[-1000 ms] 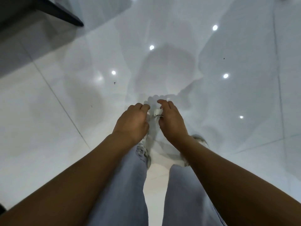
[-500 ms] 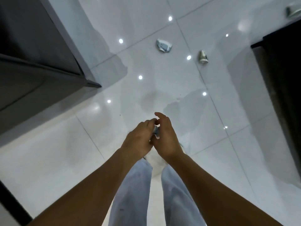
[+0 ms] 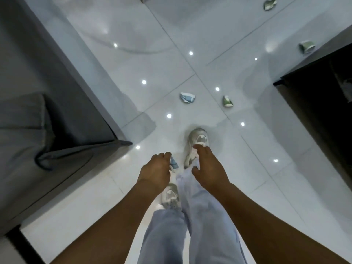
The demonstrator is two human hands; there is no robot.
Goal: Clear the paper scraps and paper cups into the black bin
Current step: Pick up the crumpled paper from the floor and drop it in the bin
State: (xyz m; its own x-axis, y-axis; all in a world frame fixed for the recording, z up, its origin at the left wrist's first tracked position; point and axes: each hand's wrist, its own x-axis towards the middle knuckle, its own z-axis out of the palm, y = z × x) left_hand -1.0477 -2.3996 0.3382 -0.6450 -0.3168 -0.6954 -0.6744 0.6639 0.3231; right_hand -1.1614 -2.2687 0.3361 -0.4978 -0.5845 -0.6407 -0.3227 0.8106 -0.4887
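Note:
My left hand [image 3: 155, 171] holds a small blue-and-white paper scrap [image 3: 173, 163] in its curled fingers, above my legs. My right hand [image 3: 207, 168] hangs beside it with loosely bent fingers and nothing in it. On the white floor ahead lie a crushed blue-and-white paper cup [image 3: 187, 97] and a crushed green paper cup [image 3: 227, 101]. Two more green crushed cups lie farther off, one at the right [image 3: 307, 47] and one at the top edge [image 3: 269, 4]. A black bin is not in view that I can tell.
A grey sofa [image 3: 38, 121] fills the left side, its corner close to my left foot. A dark piece of furniture [image 3: 323, 92] stands at the right. The glossy white tile floor [image 3: 190, 35] runs between them, and my sneakers step on it.
My hands have parted; the scrap now stays in my left hand alone. My view has moved forward, so the blue and green cups lie closer and more cups show.

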